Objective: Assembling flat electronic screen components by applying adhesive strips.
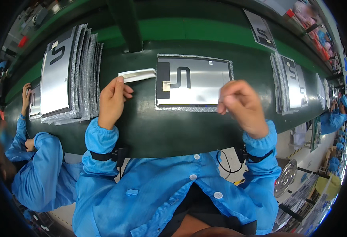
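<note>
A silver display panel (205, 85) with a black strip and a black curved mark lies flat on bubble wrap (156, 103) in front of me. To its left, my left hand (112, 100) pinches the near end of a narrow, flat, white-edged strip (138, 75) between thumb and fingers. The strip's far end reaches close to the panel's left edge. Over the panel's lower right corner is my right hand (244, 106), its thumb and fingers drawn together. Whatever those fingertips hold, if anything, cannot be made out.
A tall stack of similar panels with bubble wrap (59, 75) stands at the left, and a smaller stack (292, 85) at the right. Another panel (259, 29) lies at the far right. A dark post (127, 27) rises behind the green table (161, 138). A co-worker's blue sleeve (43, 162) is at the left.
</note>
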Tool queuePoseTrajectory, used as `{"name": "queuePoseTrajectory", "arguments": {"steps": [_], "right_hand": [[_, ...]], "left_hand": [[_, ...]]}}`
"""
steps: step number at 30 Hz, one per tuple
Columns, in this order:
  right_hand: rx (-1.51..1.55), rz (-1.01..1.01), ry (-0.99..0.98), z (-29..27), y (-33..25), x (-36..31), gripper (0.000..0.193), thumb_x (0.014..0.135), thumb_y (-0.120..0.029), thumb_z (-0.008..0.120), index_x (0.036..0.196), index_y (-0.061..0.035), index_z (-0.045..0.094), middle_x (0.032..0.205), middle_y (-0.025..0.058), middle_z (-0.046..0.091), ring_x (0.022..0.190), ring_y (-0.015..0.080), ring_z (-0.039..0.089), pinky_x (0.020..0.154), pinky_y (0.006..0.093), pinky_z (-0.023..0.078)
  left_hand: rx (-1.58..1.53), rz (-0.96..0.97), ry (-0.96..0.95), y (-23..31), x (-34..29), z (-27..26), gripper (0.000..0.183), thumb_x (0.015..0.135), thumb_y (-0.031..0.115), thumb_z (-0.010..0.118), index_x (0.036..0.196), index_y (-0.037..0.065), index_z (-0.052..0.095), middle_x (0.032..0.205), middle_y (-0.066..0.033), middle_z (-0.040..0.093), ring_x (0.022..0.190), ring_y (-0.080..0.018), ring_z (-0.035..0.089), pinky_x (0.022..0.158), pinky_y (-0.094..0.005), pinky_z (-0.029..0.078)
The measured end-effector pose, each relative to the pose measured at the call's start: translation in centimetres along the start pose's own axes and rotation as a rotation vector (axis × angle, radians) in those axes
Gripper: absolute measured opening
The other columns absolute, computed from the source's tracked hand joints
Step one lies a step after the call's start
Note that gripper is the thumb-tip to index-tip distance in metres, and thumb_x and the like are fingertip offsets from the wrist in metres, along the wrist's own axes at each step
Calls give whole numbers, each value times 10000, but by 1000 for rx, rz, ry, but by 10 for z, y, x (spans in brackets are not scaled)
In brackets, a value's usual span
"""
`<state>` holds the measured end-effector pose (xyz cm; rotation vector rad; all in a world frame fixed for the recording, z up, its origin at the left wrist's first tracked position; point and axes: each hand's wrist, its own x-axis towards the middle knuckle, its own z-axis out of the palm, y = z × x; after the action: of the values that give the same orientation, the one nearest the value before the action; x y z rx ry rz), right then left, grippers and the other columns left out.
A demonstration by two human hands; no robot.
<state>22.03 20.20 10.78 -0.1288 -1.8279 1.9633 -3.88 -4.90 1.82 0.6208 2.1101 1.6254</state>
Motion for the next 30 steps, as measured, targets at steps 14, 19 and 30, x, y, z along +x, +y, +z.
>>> {"name": "queuePoseTrajectory", "arguments": {"steps": [14, 19, 30], "right_hand": [[-666, 519, -434, 38, 66, 53, 168, 978, -162, 668, 977, 5, 688, 755, 32, 639, 691, 84, 558, 643, 272, 470], [-663, 630, -430, 45, 70, 62, 164, 958, -144, 670, 1001, 12, 701, 759, 32, 657, 646, 88, 551, 612, 272, 462], [-693, 538, -372, 49, 79, 55, 142, 906, -145, 674, 919, -12, 724, 772, 125, 714, 708, 238, 681, 683, 361, 528]], "left_hand": [[550, 699, -324, 23, -86, 55, 379, 810, 158, 788, 1135, 11, 663, 1299, -190, 603, 1290, -398, 540, 1078, -522, 432], [633, 696, -437, 16, -85, 63, 500, 802, 291, 811, 1138, -34, 635, 1389, -234, 536, 1379, -408, 456, 1173, -554, 351], [628, 722, -489, 16, -76, 58, 560, 796, 324, 806, 1164, -55, 621, 1359, -252, 532, 1337, -417, 470, 1156, -551, 355]]}}
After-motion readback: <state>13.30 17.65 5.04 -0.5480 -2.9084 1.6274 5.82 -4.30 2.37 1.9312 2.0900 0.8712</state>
